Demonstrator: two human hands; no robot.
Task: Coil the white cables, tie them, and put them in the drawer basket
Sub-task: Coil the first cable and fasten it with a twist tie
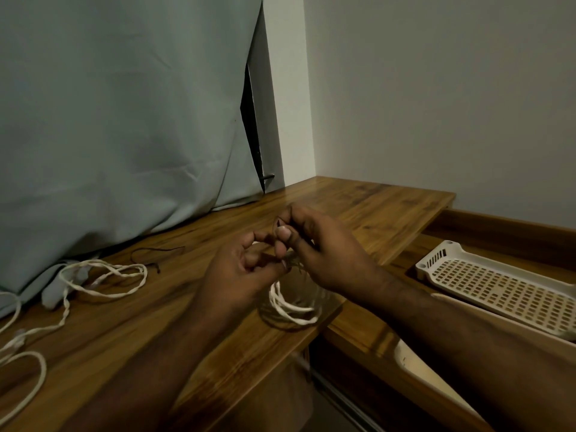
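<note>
A coiled white cable (pixel 293 310) hangs below both hands, over the front edge of the wooden table (pixel 358 207). My left hand (pixel 240 275) grips the top of the coil. My right hand (pixel 324 247) pinches a thin dark tie (pixel 278 224) between thumb and fingers, just above the coil. Loose twisted white cables (pixel 103 277) lie uncoiled on the table at the left. Another thin dark tie (pixel 156 255) rests on the wood beside them. The white perforated drawer basket (pixel 498 288) sits in the open drawer at the right.
A grey-green curtain (pixel 124 120) hangs down onto the table's back left. A plain wall (pixel 436 88) rises behind. The open drawer (pixel 514 232) has a dark wooden frame. Below the table edge is a dim gap.
</note>
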